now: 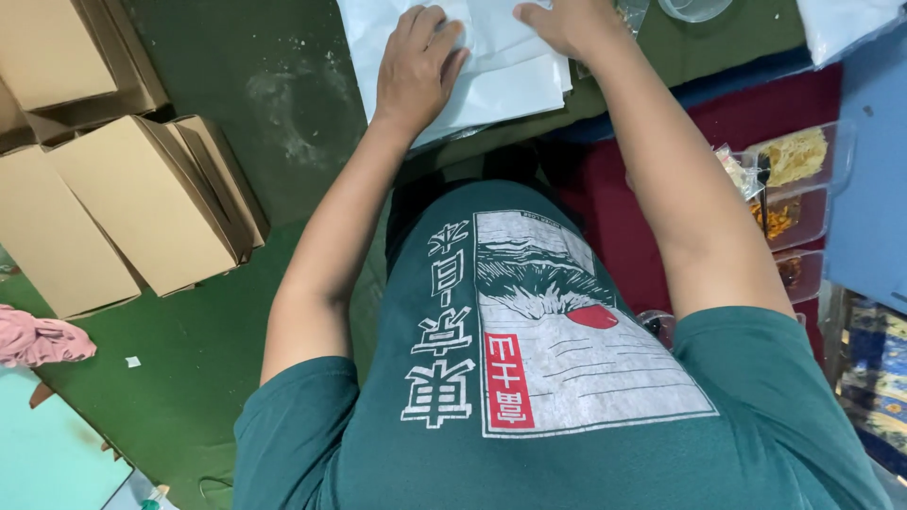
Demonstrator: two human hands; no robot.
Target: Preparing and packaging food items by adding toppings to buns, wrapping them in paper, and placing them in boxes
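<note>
Far left, on the green floor: flat-packed cardboard boxes stacked together, a pink cloth below them at the left edge, a pale blue sheet in the bottom-left corner.

Top centre: a stack of white plastic bags lies on the floor in front of the person. Left hand rests flat on the left part of the stack, fingers spread a little and pressing down, not clamped on anything. Right hand sits at the stack's top right edge, partly cut off by the frame; cannot tell if its fingers are pinching a bag or just touching.

Right: red mat, clear trays with yellow and orange contents near its right edge.

Progress, as a judgement: early. Bags look flat and empty, boxes unfolded, nothing packed.
</note>
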